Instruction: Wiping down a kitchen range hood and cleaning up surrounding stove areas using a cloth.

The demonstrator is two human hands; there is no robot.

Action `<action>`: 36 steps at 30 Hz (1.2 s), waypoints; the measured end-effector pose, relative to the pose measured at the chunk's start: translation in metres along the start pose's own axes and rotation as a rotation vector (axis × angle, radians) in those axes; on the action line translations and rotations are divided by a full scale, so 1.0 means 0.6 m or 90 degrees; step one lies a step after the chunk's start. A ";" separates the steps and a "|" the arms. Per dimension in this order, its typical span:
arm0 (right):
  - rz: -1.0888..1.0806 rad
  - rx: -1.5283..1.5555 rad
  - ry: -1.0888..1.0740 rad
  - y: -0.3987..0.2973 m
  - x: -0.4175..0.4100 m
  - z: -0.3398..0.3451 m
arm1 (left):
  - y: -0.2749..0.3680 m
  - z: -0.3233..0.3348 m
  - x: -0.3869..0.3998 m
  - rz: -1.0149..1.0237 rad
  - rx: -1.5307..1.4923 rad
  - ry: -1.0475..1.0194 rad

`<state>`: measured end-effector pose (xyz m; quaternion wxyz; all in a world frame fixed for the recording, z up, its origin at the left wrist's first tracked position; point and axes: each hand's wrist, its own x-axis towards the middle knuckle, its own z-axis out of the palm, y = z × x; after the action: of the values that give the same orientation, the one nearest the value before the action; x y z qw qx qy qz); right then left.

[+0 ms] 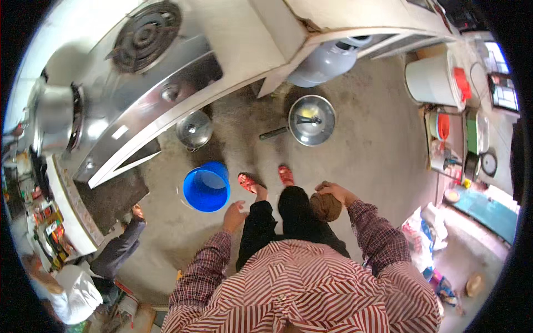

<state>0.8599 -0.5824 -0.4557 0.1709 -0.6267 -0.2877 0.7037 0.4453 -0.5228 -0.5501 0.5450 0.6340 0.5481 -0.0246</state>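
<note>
My right hand (pixel 336 192) holds a brown rounded object (pixel 325 208) beside my right thigh; its exact kind is unclear. Lower on the left, my left hand (pixel 235 215) hangs with nothing in it, fingers apart. Just ahead of that hand, a blue plastic bucket (pixel 208 204) stands on the concrete floor, and its inside looks wet. Beyond my feet in red sandals (pixel 246 182) rests a metal pan (pixel 312 139) with a dark handle (pixel 273 133) and a shiny, lid-like cover. A round shiny lid or shallow vessel (pixel 194 135) is near the counter.
A stove (pixel 143 37) and a large metal pot (pixel 56 110) stand on the left counter. Under its far end is a grey gas cylinder (pixel 325 64). Another person (pixel 116 254) is at lower left. On the right are a white bucket (pixel 431 81), shelves (pixel 447 162) and a teal surface (pixel 487 210).
</note>
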 end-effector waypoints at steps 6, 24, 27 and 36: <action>0.193 0.155 0.038 0.130 0.049 -0.117 | -0.047 0.019 0.274 -0.090 0.163 -0.025; 0.039 -0.103 0.027 0.548 0.523 -0.727 | -0.017 0.405 0.807 0.041 0.648 0.065; 0.153 0.181 0.084 0.529 0.551 -0.674 | -0.040 0.393 0.841 -0.032 0.503 -0.083; 0.186 0.379 -0.180 0.568 0.488 -0.449 | -0.086 0.472 0.792 -0.053 0.265 -0.201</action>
<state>1.1193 -0.6196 -0.9094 0.2020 -0.4808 0.0016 0.8533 0.7573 -0.4183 -0.9978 0.4799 0.6978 0.4651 -0.2576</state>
